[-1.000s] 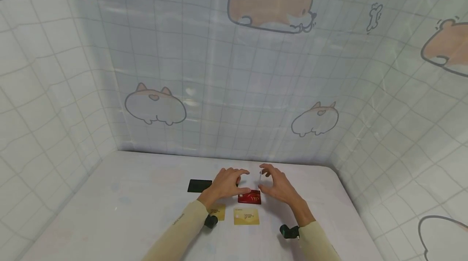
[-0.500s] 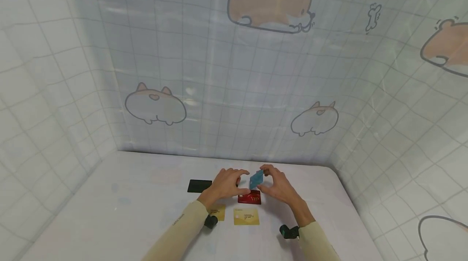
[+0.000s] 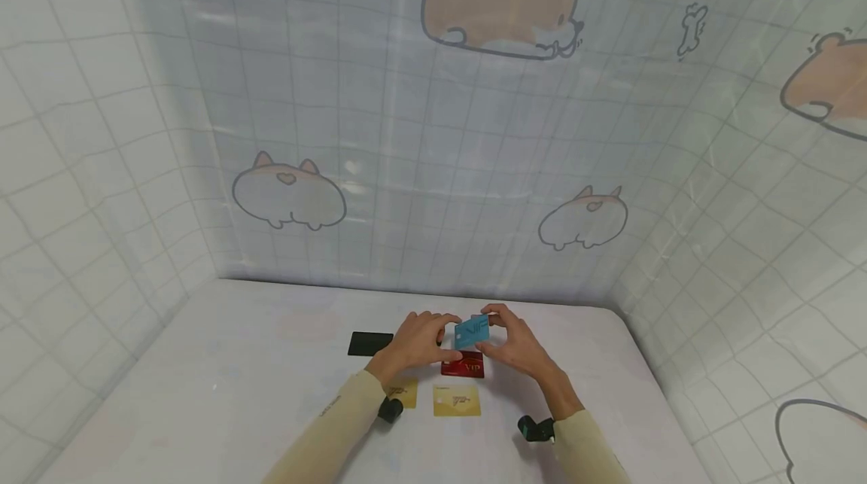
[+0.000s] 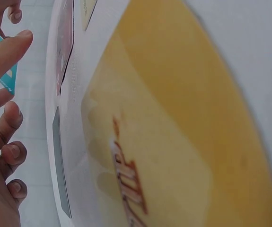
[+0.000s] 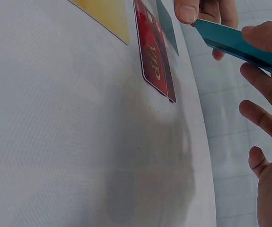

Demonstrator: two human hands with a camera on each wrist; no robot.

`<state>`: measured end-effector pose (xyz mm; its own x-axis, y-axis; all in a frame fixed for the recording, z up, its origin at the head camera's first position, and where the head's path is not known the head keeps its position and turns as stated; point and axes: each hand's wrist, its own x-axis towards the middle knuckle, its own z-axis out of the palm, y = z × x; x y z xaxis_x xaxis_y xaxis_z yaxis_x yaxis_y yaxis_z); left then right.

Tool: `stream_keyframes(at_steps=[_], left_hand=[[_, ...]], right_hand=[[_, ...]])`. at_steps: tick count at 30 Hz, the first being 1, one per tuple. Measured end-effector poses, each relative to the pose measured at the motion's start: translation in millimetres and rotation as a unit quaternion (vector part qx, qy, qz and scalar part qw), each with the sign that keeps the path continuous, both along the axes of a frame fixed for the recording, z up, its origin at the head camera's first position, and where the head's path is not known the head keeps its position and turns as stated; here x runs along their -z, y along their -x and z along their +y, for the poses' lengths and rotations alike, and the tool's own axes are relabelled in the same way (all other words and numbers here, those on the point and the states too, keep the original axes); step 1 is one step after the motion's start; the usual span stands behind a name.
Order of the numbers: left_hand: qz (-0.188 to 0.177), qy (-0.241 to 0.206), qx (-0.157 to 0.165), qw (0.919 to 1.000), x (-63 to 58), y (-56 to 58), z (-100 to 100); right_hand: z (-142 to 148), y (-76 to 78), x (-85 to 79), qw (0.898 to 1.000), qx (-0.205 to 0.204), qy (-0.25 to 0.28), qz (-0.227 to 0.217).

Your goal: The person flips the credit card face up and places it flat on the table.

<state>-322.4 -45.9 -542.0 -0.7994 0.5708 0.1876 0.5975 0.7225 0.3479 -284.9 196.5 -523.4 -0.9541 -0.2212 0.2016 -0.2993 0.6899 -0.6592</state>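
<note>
A blue card (image 3: 472,332) with VIP lettering is held up at a tilt, facing the head camera. My right hand (image 3: 516,346) pinches its right end between thumb and fingers; the remaining fingers are spread apart in the right wrist view. At the left end, my left hand (image 3: 421,339) has its thumb and index fingertip at the card's corners. The right wrist view shows the left thumb (image 5: 188,13) right at the card's end. Below lies a red VIP card (image 3: 463,365), partly overlapped by the left thumb.
Two gold cards lie nearer me: one gold card (image 3: 457,400) in full view, another gold card (image 3: 406,394) partly behind the left wrist. A dark card (image 3: 369,344) lies behind the left hand. White table (image 3: 237,394); patterned sheeting (image 3: 406,130) encloses it.
The blue card has turned from edge-on to face-on in the right hand, its left end swinging over to the left fingertips. Both hands have stayed almost in place.
</note>
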Motion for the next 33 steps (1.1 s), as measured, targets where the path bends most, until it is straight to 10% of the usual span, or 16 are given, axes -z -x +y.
stream_keyframes(at_steps=[33], left_hand=[[0.011, -0.009, -0.007, 0.9999, -2.2, 0.5, -1]], right_hand=[[12, 4.1, 5.9, 1.0, -0.003, -0.001, 0.003]])
